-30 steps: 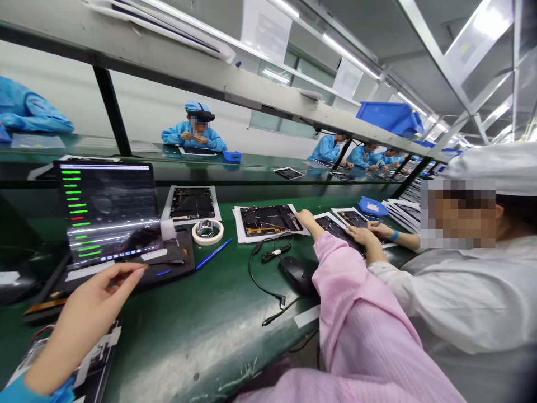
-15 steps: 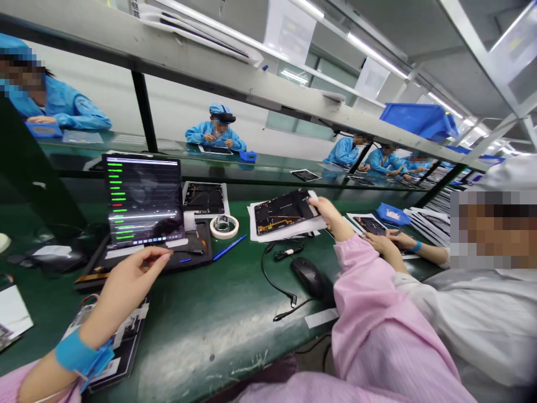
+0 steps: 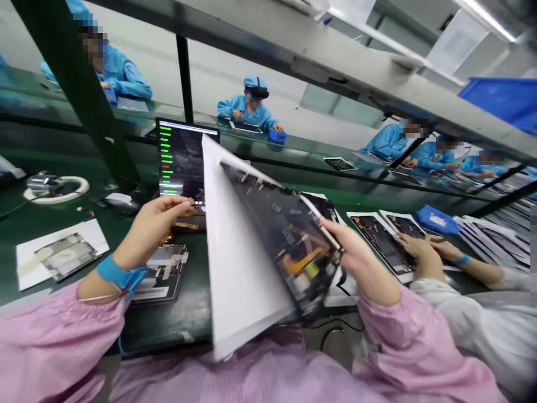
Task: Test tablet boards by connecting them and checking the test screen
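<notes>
While the right hand [image 3: 356,260] gripped the open tablet [image 3: 289,235] with its white sheet [image 3: 235,263] by one edge, tilted steeply at frame centre, the left hand [image 3: 157,221] pinched a small orange part [image 3: 189,211] near the screen [image 3: 182,162]. Risk: the one-edge grip lets the sheet slide off or the tablet drop onto the green bench [image 3: 168,319].

A green workbench [image 3: 54,224] carries a white sheet with a metal part [image 3: 59,254], a tape roll [image 3: 56,187], a taped dark board [image 3: 161,274] and 2 open tablet backs on paper [image 3: 384,240].
</notes>
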Demonstrator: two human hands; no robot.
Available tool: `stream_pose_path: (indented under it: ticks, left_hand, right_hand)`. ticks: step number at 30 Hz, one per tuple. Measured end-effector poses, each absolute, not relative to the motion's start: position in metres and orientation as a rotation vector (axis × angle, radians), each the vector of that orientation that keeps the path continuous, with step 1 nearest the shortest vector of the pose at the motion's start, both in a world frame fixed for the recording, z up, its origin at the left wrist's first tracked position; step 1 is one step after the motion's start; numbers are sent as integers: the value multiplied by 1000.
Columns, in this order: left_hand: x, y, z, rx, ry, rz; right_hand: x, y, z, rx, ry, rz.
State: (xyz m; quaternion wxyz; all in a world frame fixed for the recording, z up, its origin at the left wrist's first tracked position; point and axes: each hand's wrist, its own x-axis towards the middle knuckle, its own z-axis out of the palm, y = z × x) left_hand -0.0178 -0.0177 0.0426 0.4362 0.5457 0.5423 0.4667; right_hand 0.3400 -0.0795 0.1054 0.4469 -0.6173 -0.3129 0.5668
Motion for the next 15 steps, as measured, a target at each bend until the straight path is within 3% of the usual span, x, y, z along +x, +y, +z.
stream_pose_path:
  ticks: [4,9,13,15]
  left_hand:
    - [-20,-19,48,1260,1307,1243]
    - [-16,-19,39,1536,1217,869]
    - [-6,-21,24,1664,1078,613]
    - [0,-23,17,1700,1039,524]
  right_hand:
    - [321,-108,39,-1545,-874,1363]
    - [324,-116,14,-1663,-1142,1361]
    - [325,-112,35,-2063,-1810,741]
    - [309,-107,43,-2003,-2034,462]
